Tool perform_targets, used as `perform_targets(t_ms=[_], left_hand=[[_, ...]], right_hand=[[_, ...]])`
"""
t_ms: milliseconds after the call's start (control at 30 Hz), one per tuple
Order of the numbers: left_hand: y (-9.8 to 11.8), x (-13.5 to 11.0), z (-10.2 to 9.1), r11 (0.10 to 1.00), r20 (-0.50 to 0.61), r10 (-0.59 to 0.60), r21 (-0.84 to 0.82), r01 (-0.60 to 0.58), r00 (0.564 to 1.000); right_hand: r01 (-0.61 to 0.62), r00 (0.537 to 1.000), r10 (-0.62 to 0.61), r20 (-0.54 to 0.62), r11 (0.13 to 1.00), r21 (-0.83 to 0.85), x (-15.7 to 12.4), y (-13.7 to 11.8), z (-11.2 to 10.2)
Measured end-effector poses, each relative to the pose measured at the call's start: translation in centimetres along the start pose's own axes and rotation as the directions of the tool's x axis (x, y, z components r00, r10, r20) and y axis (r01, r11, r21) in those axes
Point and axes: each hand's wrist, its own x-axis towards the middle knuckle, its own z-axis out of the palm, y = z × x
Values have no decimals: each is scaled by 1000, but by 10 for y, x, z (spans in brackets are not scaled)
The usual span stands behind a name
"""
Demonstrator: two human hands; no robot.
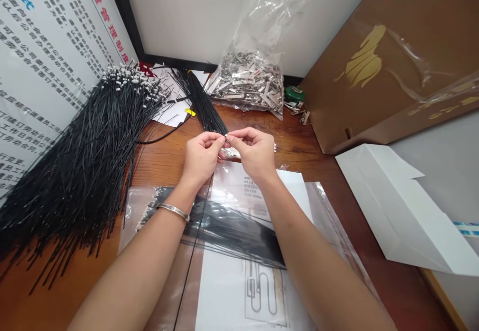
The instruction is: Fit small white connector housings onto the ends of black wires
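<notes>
Brown wood tabletop (307, 141) under everything. Left wall: printed notice board (45, 71), blue and red characters. Right side: big brown cardboard box (392, 71) with gold print, standing at table's right edge; in front of it, white folded paper carton (404, 216). Left part of table: large heap of black cords (86, 171), small metal ends fanned toward back wall. Back centre: clear plastic bag of silver metal clips (250, 79), top crumpled and upright. Near edge, under both forearms: flat clear bag (232, 226) holding more black cords, lying over printed sheet (232, 291) with line drawing. Between heap and clip bag: slimmer bundle of black cords (204, 104). Left hand (200, 159) and right hand (254, 154) together above table centre, fingertips meeting, thumb and forefinger of each pinched shut. Single black cord (194, 251) hanging from pinch, down past left forearm to bottom edge of view. Silver bangle (174, 211) on left wrist. Small green object (294, 94) just right of clip bag, type unclear. Yellow tag (190, 112) beside slim bundle. Smallest: silver metal piece (226, 140) at cord's top end, clamped between both sets of fingertips.
</notes>
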Motion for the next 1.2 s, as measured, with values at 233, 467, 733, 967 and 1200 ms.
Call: perform_targets(t_ms=[233, 467, 733, 967, 1200], left_hand=[[1, -1, 0, 1000, 5, 11, 13, -11, 1000], [1, 0, 0, 1000, -5, 28, -2, -28, 1000], [2, 1, 1, 1000, -24, 8, 7, -7, 1000], [2, 0, 1, 1000, -5, -24, 4, 24, 1000], [3, 2, 2, 999, -1, -36, -27, 36, 999]], right_hand=[[18, 1000, -17, 15, 996, -93, 0, 2, -3], [99, 995, -96, 39, 990, -103, 2, 7, -4], [305, 952, -266, 150, 867, -395, 3, 10, -9], [440, 897, -362, 254, 679, -588, 1, 12, -11], [421, 895, -381, 232, 548, -722, -3, 11, -6]])
